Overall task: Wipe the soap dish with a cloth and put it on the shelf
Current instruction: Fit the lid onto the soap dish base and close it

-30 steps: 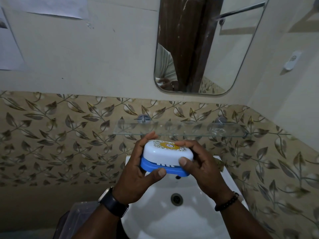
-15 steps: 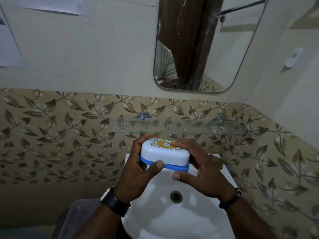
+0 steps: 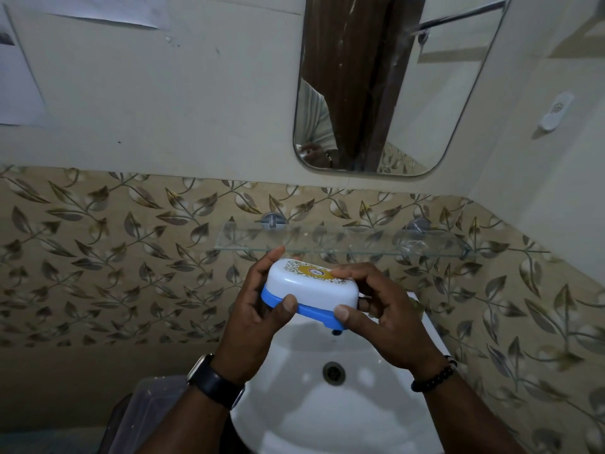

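Observation:
A soap dish [image 3: 311, 288] with a white lid, a yellow label and a blue base is held over the white sink [image 3: 343, 404]. My left hand [image 3: 255, 322] grips its left end, thumb on the blue base. My right hand [image 3: 379, 316] grips its right end, fingers over the lid and thumb on the base. The dish tilts slightly down to the right. A glass shelf [image 3: 343, 240] is fixed to the tiled wall just above and behind the dish. No cloth is in view.
A mirror [image 3: 393, 83] hangs above the shelf. A clear plastic container [image 3: 144, 417] stands at the lower left beside the sink. A white holder [image 3: 556, 111] is on the right wall. The sink drain [image 3: 334, 372] lies below the hands.
Both hands have kept hold of the soap dish and shifted their grip slightly; my right thumb has moved back onto the blue base. The dish sits a little closer to the shelf.

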`<action>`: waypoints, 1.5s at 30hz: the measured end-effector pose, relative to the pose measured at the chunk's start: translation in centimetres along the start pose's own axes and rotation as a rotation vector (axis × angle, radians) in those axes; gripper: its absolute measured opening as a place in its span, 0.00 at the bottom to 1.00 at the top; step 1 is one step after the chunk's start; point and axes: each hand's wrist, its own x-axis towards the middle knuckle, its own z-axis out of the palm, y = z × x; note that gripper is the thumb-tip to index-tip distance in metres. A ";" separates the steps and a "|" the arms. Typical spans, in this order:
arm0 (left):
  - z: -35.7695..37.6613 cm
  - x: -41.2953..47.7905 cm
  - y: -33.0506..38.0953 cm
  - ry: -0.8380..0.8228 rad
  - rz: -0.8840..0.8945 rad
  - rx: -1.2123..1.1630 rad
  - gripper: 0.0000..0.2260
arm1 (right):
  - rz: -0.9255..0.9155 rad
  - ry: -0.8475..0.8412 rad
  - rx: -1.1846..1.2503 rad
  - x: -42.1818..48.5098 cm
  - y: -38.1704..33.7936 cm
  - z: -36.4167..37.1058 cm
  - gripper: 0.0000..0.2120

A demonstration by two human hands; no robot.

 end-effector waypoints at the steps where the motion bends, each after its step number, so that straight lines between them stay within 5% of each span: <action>1: -0.1 0.0 0.0 0.002 -0.003 -0.001 0.36 | 0.003 -0.004 -0.002 0.0 0.0 0.1 0.19; 5: -0.1 0.0 0.0 0.010 -0.003 -0.037 0.35 | -0.024 -0.028 -0.052 0.1 -0.3 0.1 0.20; 10: 0.0 0.3 0.1 0.043 -0.033 -0.191 0.35 | -0.156 -0.157 -0.308 0.0 -0.4 -0.2 0.33; 20: 0.3 0.4 -0.2 -0.013 -0.128 -0.296 0.35 | -0.353 0.071 -0.419 0.3 0.4 0.1 0.23; 30: -0.3 0.9 0.1 -0.022 0.067 0.136 0.27 | -0.306 0.045 -0.400 0.3 1.0 -0.3 0.20; 36: 0.3 1.4 -0.5 -0.059 0.166 0.241 0.29 | -0.278 -0.080 -0.426 0.9 0.8 -0.9 0.35; 45: 0.5 7.2 -2.6 -0.014 0.238 0.611 0.29 | -0.232 0.009 -0.586 5.6 4.2 -3.9 0.30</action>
